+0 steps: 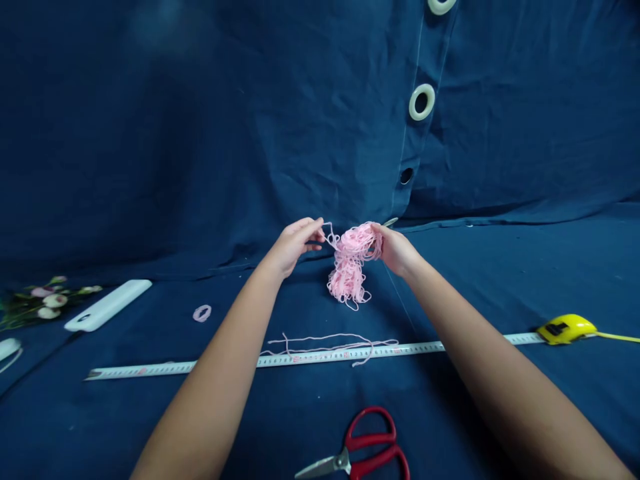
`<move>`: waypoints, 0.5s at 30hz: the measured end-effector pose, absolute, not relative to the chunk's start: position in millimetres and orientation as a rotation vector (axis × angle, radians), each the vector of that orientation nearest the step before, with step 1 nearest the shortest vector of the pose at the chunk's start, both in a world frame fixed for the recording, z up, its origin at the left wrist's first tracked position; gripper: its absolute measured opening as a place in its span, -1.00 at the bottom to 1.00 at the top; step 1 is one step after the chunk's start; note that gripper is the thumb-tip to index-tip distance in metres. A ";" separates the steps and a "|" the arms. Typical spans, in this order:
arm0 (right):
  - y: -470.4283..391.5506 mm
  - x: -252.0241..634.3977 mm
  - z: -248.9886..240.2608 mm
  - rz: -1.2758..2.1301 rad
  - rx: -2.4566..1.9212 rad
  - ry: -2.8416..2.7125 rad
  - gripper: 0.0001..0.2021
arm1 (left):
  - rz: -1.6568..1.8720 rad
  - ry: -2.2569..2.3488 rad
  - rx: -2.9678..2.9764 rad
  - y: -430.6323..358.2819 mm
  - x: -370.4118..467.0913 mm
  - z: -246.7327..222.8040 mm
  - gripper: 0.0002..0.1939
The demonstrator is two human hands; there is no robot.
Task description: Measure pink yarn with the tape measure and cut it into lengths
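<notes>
A loose bundle of pink yarn (pixel 350 267) hangs in front of me, above the blue cloth. My right hand (pixel 393 248) is closed around its upper right part, the fingers partly hidden behind the loops. On the other side, my left hand (pixel 303 241) pinches a strand that runs from the bundle's upper left. Below the hands, cut lengths of pink yarn (pixel 330 348) lie along an extended tape measure blade (pixel 225 363). Red-handled scissors (pixel 367 447) rest near the bottom edge, blades pointing left.
The yellow tape measure case (pixel 567 329) sits at the right. On the left are a small yarn coil (pixel 202 313), a white flat object (pixel 109 305) and artificial-looking flowers (pixel 50 300). A blue curtain (pixel 280 120) with pale rings (pixel 422 102) rises behind.
</notes>
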State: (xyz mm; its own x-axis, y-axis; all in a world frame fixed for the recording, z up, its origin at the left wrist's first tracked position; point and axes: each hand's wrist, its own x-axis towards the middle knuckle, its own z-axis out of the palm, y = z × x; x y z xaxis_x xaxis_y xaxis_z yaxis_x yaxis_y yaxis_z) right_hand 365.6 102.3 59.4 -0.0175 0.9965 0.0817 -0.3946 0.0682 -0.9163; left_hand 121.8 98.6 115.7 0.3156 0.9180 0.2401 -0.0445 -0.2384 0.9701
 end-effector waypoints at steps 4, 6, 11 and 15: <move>90.5 360.4 65.4 1.469 -0.749 -1.090 -0.59 | 0.995 0.918 1.789 94.2 138.8 99.7 -0.62; 83.8 357.0 72.9 1.499 -0.699 -1.187 -0.55 | 0.970 0.825 1.888 94.1 146.2 90.6 -0.57; 83.6 357.7 79.3 1.359 -0.746 -1.123 -0.62 | 1.149 0.917 1.884 103.8 143.1 84.9 -0.75; 94.3 360.4 66.5 1.189 -0.924 -0.982 -0.59 | 1.351 0.957 1.793 105.8 137.1 95.6 -0.76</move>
State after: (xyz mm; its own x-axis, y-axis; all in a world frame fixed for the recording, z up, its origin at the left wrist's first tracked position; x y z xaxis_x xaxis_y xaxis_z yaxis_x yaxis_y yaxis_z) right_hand 360.4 94.3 66.5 0.0983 0.9884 0.1156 -0.3005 0.1402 -0.9434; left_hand 137.1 105.8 95.6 0.1884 0.8654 0.4643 0.1515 -0.4927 0.8569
